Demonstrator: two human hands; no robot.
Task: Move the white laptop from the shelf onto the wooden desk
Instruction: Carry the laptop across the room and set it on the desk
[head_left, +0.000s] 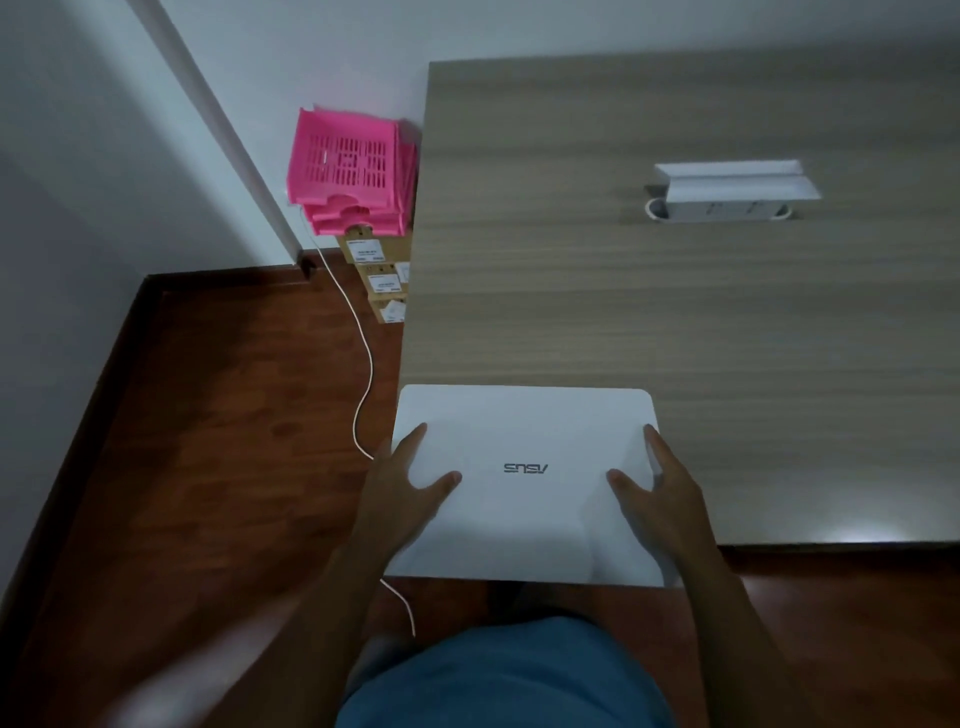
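The white laptop (524, 431) is closed, lid up, with its logo facing away from me. It lies over the near left corner of the wooden desk (675, 312), and its near edge juts out past the desk's front edge. My left hand (410, 488) grips the laptop's left side, thumb on the lid and fingers along the edge. On the right side my right hand (660, 493) holds it the same way. The shelf is out of view.
A white power-socket box (727, 189) with its lid raised is set into the desk at the back right. Pink plastic trays (348, 166) and cardboard boxes (379, 280) stand by the wall left of the desk. A white cable (363, 364) trails over the red-brown floor.
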